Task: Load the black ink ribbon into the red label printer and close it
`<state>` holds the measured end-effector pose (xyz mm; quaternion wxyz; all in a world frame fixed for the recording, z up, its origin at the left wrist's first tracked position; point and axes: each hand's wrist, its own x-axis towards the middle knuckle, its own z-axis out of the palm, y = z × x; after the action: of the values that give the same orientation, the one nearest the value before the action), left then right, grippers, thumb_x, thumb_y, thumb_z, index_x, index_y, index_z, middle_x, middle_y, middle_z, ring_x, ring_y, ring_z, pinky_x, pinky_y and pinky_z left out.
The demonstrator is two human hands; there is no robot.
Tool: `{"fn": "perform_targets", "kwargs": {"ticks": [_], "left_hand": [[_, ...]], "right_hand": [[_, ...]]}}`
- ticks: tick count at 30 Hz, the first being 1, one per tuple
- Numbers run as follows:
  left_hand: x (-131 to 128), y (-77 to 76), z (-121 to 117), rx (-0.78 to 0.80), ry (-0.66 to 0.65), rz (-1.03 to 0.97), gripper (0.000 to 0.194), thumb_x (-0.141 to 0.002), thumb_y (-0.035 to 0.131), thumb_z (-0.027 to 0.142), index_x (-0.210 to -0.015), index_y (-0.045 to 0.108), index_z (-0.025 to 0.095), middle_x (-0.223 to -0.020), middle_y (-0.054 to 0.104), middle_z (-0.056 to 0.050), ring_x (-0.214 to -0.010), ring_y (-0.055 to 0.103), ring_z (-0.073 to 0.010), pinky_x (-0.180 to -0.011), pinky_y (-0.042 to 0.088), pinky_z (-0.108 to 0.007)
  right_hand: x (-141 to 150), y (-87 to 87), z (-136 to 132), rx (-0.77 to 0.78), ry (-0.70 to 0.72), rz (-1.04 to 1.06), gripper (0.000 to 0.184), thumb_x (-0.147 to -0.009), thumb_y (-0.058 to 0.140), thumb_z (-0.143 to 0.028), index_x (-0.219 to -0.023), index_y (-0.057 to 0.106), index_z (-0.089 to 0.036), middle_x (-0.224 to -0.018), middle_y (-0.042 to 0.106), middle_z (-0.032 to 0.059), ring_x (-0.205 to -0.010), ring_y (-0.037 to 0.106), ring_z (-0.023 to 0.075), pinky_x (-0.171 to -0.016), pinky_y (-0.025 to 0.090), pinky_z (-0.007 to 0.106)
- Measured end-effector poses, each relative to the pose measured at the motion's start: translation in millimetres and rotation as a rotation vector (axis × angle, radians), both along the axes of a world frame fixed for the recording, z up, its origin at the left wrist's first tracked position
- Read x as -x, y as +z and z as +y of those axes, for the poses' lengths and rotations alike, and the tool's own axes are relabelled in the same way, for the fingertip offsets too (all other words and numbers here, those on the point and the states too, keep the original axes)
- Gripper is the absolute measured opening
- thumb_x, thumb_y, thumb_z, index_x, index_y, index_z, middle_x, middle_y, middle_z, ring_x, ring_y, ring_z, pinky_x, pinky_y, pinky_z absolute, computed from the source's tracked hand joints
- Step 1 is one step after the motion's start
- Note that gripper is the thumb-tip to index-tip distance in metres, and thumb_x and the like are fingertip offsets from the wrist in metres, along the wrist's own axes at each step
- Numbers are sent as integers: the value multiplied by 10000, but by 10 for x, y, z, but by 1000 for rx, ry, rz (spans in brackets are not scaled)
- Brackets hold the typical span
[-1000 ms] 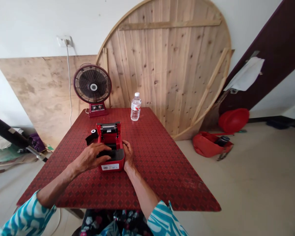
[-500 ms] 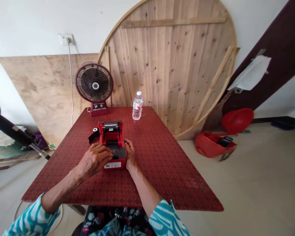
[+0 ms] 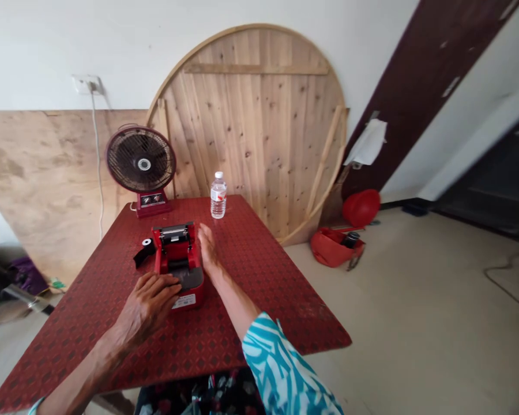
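A red label printer [image 3: 194, 295] stands on the table with its lid [image 3: 173, 233] raised, showing a roller mechanism and a dark inner bay. My left hand [image 3: 149, 297] is closed over the printer's front left corner; its fingers lie on the dark front part and the thumb is hidden. Along the right side, near the raised lid, my right hand [image 3: 207, 249] is held upright with its fingers stretched out. Whether it touches the printer I cannot tell. Left of the printer lies a black ribbon roll [image 3: 145, 250] with a white core, its strip partly unrolled.
A maroon fan [image 3: 143, 163] stands at the table's back left. The clear water bottle [image 3: 218, 196] is near the back edge. A round wooden board [image 3: 259, 127] leans on the wall. On the floor to the right lies a red bag [image 3: 327, 249].
My right hand has moved forward along the printer's side, its fingers straightening. My left hand has shifted slightly toward the front left corner. The camera view has turned to the right.
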<state>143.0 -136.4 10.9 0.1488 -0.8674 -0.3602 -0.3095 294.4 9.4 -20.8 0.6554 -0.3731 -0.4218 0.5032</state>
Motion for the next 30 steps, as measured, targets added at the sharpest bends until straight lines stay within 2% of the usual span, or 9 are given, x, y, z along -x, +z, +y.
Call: {"fn": "perform_targets", "kwargs": {"ticks": [3,6,8,10,14,19,24,27,30], "left_hand": [[31,-35,9,-50,-3,8,202,-938,479,159,-1048,642,203,-1041,722,-51,-981,655,-180,-909,422,-343],[49,-63,28,-64,-9,18,199,-930,495,146,-1044,648,206,-1044,723,-44,-972,662,-177,-915,420,-337],[47,-74,35,-67,-15,12,199,-933,493,150,-1045,648,208,-1046,721,-44,-973,661,-176,-923,415,-338],[31,-72,31,-65,-7,14,202,-935,489,148,-1046,647,209,-1048,720,-46,-980,658,-176,-930,411,-341],[-23,-39,-4,-53,24,39,194,-932,495,148,-1024,653,209,-1032,725,-43,-981,652,-173,-934,415,-344],[-68,-22,-41,-49,98,21,177,-929,519,187,-1012,675,198,-1026,704,-75,-973,615,-200,-862,463,-353],[-16,-87,-67,32,171,3,205,-897,541,193,-1029,692,235,-1346,539,-133,-1296,435,-315,-975,433,-487],[41,-161,-73,87,162,38,305,-899,540,230,-1195,605,196,-1458,431,-178,-1351,394,-319,-1064,349,-527],[65,-200,-76,107,172,40,535,-901,545,265,-1398,395,135,-1448,434,-224,-1339,421,-301,-1074,332,-497]], "right_hand": [[43,320,176,-102,101,-86,295,-838,516,-490,-908,685,-259,-1013,686,-3,-1032,592,199,-934,426,338],[64,426,137,-175,139,-248,302,-870,465,-415,-753,691,-252,-894,690,-16,-956,600,182,-922,419,318],[60,391,19,-177,94,-260,251,-851,487,-369,-773,692,-247,-896,688,-17,-930,602,175,-885,434,302],[37,319,-126,-157,39,-180,214,-829,508,-337,-911,683,-244,-909,691,-14,-912,613,170,-852,457,295],[-61,159,-352,-197,53,-85,379,-785,530,-285,-1154,594,-235,-852,689,-13,-880,629,171,-893,468,328],[-156,-51,-467,-184,62,-67,510,-650,519,-215,-1153,596,-248,-1100,640,32,-982,620,193,-951,457,390],[-161,-173,-525,-43,27,-31,493,-628,549,-255,-1114,630,-268,-1238,582,34,-1110,555,217,-1001,432,409],[-155,-192,-535,8,55,28,507,-629,567,-251,-1132,622,-275,-1224,609,22,-1105,562,211,-1013,429,409],[-162,-199,-552,10,85,45,515,-641,576,-228,-1153,615,-276,-1211,632,19,-1121,569,209,-1015,439,403]]}}
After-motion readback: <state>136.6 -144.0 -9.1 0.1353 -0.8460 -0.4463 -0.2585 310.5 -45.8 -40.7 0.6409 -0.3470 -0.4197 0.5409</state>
